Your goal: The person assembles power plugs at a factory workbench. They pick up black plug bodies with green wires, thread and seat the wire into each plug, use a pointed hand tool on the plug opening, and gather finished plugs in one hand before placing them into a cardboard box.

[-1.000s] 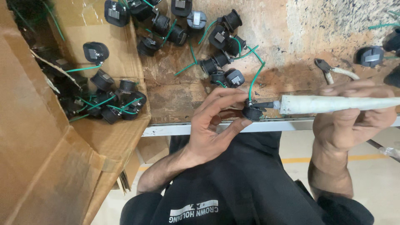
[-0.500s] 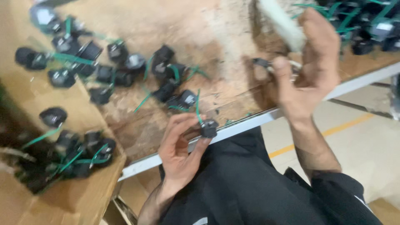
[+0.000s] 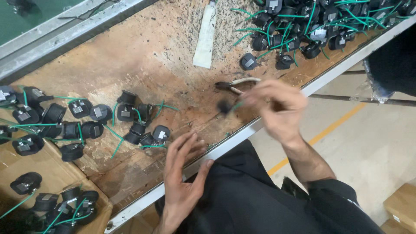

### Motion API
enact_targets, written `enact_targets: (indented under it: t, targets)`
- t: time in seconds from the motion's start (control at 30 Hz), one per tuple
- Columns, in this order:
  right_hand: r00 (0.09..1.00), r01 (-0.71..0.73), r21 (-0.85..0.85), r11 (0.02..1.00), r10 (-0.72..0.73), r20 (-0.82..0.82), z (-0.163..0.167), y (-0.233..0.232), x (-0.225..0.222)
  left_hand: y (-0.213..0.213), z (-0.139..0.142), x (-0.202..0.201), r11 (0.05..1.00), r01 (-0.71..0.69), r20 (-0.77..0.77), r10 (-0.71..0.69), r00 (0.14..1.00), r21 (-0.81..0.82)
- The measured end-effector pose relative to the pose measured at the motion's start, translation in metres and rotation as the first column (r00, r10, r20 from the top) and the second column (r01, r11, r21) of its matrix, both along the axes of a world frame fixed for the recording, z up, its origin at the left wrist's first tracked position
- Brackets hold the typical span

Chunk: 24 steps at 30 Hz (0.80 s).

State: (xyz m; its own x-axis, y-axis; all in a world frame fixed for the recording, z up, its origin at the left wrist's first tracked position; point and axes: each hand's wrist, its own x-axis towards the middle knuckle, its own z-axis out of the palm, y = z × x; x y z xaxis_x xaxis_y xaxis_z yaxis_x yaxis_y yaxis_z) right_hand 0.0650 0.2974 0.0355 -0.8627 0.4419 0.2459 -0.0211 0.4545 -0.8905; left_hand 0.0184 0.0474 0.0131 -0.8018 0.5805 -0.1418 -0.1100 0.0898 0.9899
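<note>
My right hand (image 3: 277, 108) is blurred in motion above the bench's front edge. Its fingers pinch a small black socket with a green wire (image 3: 225, 106). My left hand (image 3: 184, 173) lies open at the metal edge of the bench with its fingers spread and nothing in it. Its fingertips are close to a cluster of black sockets with green wires (image 3: 143, 130). A long white tool (image 3: 206, 34) lies on the bench, apart from both hands. Small pliers (image 3: 236, 84) lie just beyond my right hand.
The worn wooden bench (image 3: 173, 73) has a metal front rail (image 3: 242, 134). A large heap of wired black sockets (image 3: 312, 26) sits at the back right. More sockets (image 3: 52, 117) lie at the left, and others fill a cardboard box (image 3: 26, 164) at the lower left.
The white tool has left my right hand and lies on the bench. The black socket has passed from my left hand to my right. My left hand has opened. The view swung right.
</note>
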Motion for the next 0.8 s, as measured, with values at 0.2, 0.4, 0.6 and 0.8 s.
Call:
enact_targets:
  t: [0.2, 0.4, 0.6, 0.8]
  targets:
    - [0.881, 0.369, 0.011, 0.929, -0.346, -0.322, 0.01, 0.03, -0.01, -0.009, 0.001, -0.006, 0.998, -0.011, -0.13, 0.003, 0.991, -0.063]
    - [0.992, 0.075, 0.121, 0.99, -0.062, -0.106, -0.009, 0.001, -0.008, -0.016, -0.002, -0.006, 0.997, -0.064, -0.122, 0.059, 0.991, -0.038]
    - [0.937, -0.344, 0.336, 0.877, 0.3, 0.178, 0.007, -0.043, -0.051, -0.046, -0.01, -0.018, 0.993, -0.089, -0.082, 0.083, 0.993, -0.077]
    - [0.793, -0.603, 0.512, 0.612, 0.531, 0.299, 0.02, -0.089, -0.115, -0.074, -0.023, -0.018, 0.965, -0.235, -0.237, 0.204, 0.95, -0.113]
